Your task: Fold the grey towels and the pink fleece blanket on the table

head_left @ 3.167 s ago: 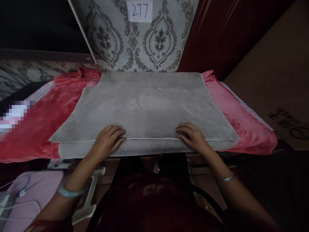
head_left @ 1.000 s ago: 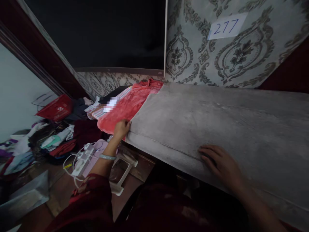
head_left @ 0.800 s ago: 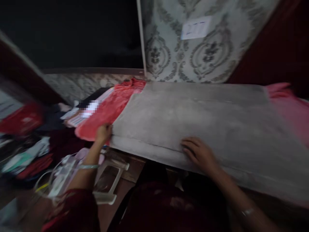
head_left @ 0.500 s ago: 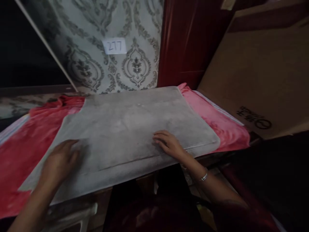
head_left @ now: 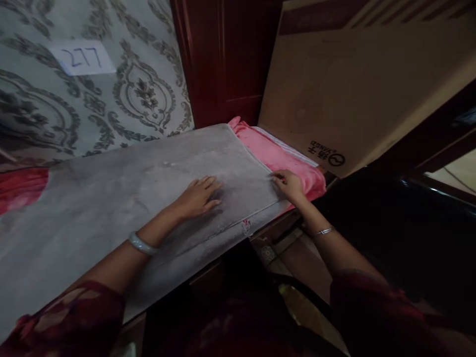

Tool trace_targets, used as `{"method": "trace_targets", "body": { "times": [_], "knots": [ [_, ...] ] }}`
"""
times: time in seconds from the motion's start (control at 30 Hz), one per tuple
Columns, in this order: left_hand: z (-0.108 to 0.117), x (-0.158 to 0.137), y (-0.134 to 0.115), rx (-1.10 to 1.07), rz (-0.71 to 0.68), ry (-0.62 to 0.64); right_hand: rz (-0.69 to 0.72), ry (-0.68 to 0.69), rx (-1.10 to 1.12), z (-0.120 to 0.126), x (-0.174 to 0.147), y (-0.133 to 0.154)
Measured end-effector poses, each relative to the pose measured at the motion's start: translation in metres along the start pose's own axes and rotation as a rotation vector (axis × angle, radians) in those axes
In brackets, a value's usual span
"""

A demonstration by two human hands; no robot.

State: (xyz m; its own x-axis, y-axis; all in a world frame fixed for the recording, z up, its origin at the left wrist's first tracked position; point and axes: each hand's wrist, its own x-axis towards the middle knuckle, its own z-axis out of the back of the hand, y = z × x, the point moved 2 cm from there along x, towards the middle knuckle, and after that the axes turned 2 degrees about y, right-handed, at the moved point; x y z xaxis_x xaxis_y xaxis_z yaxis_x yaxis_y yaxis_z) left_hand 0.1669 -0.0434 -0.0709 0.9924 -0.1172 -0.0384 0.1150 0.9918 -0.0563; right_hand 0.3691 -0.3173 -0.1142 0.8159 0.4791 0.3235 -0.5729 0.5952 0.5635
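A grey plush cloth [head_left: 122,198] lies spread flat over the table, with a seam along its near side and a small pink mark [head_left: 246,226] near the front edge. My left hand [head_left: 199,197] rests on it palm down, fingers apart, a pale bangle on the wrist. At the cloth's right edge, my right hand [head_left: 291,185] has its fingers bent together in a pinch on the border. Pink-red fleece [head_left: 260,144] shows from under the cloth on the right, and red fleece [head_left: 24,188] on the left.
A large cardboard box [head_left: 334,84] stands at the back right, beside a dark red door [head_left: 226,59]. Patterned wallpaper [head_left: 145,94] with a paper marked 277 [head_left: 84,57] rises behind the table. A black glossy surface [head_left: 394,238] is at the right.
The view has turned to the right. My left hand has moved from the cloth's left part towards its right part, and my right hand has gone from its middle to its right edge.
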Motion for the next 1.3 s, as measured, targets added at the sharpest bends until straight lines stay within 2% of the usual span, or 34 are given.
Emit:
{"method": "trace_targets", "body": {
  "times": [0.1,0.27,0.47,0.63,0.77,0.87,0.97,1.1,1.3],
  "knots": [
    [-0.018,0.019,-0.014,0.008,-0.061,-0.002,-0.085,0.094,-0.156,0.005,0.004,-0.012],
    [-0.043,0.022,-0.022,0.021,-0.082,-0.026,-0.155,0.147,-0.218,0.006,0.014,-0.025],
    [-0.05,0.018,-0.021,0.01,-0.113,-0.059,-0.178,0.146,-0.266,0.001,0.009,-0.027],
    [-0.046,0.019,-0.02,0.012,-0.13,-0.024,-0.12,0.113,-0.257,0.001,0.022,-0.009],
    [-0.025,0.028,-0.004,0.008,-0.201,-0.006,-0.029,0.126,-0.185,-0.016,0.061,0.019],
    [-0.014,0.036,0.016,0.007,-0.091,-0.105,-0.047,0.156,-0.142,-0.036,0.102,0.037],
    [-0.023,0.038,0.027,-0.007,0.004,-0.116,-0.108,0.163,-0.117,-0.055,0.143,0.048],
    [-0.042,0.033,0.024,-0.034,0.006,-0.088,-0.209,0.173,-0.09,-0.077,0.188,0.05],
    [-0.042,0.03,0.021,-0.087,-0.014,-0.095,-0.301,0.209,-0.058,-0.1,0.232,0.042]
  ]
}}
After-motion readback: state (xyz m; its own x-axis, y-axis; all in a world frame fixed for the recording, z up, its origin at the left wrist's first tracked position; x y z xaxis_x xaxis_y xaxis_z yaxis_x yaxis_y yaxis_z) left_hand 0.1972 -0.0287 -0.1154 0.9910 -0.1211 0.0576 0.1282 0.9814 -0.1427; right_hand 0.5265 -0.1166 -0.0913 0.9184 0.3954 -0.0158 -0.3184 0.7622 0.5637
